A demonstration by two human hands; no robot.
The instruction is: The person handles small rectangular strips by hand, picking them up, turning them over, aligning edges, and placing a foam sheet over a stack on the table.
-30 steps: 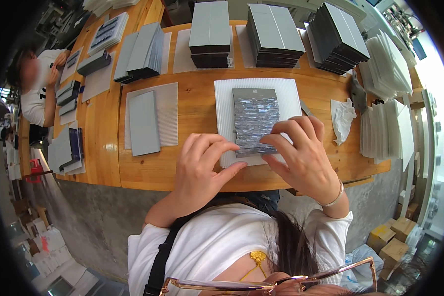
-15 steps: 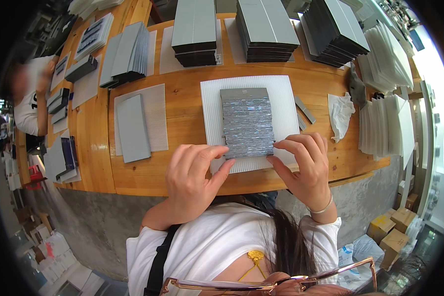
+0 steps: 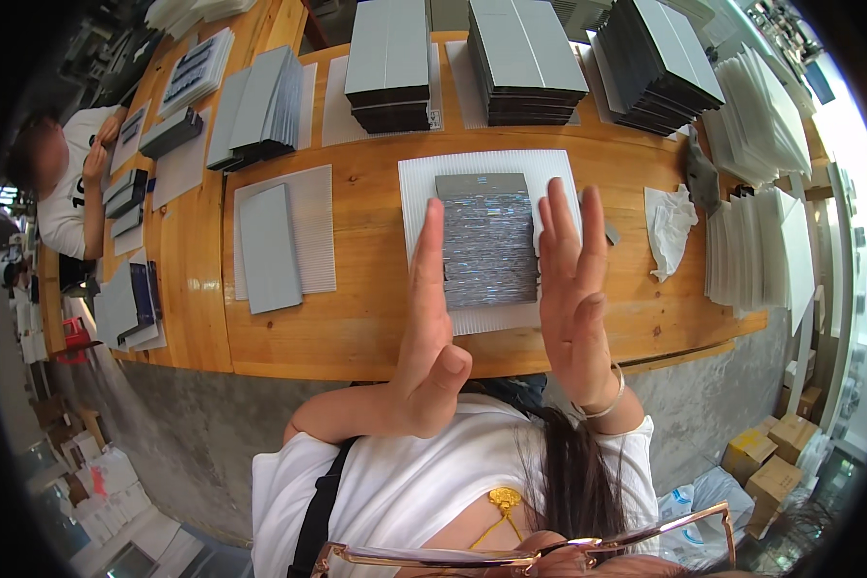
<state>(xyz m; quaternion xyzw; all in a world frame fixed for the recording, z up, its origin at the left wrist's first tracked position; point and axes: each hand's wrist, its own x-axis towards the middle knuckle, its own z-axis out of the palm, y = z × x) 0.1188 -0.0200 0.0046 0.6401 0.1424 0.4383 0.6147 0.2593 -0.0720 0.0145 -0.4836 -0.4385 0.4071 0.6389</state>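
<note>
Two bare hands stand on edge, palms facing each other, either side of a grey layered stack (image 3: pixel 488 252). Stack sits upright on a white ribbed pad (image 3: pixel 415 185), close to the near edge of the wooden table (image 3: pixel 366 217), roughly mid-length.

Left hand (image 3: pixel 430 323): flat, fingers straight and pressed together, pointing at the far edge; thumb apart from them, tip toward the camera. Runs along the stack's left side, pinching nothing. Right hand (image 3: pixel 575 289): flat, fingers extended toward the far edge, slightly spread, thumb lifted off the palm. Along the stack's right side, also pinching nothing. Cannot tell if either palm touches the stack. Both forearms come in from the near edge, elbows bent outward; bracelet (image 3: pixel 609 400) on right wrist.

Small grey strip (image 3: pixel 612 234) lies just beyond the right hand. Left of the pad, a grey panel (image 3: pixel 271 250) on a ribbed sheet (image 3: pixel 317 226). Three tall grey stacks (image 3: pixel 388 58) along the far edge. Toward the right edge: crumpled white tissue (image 3: pixel 669 229), then white sheets (image 3: pixel 753 252) standing on edge.
</note>
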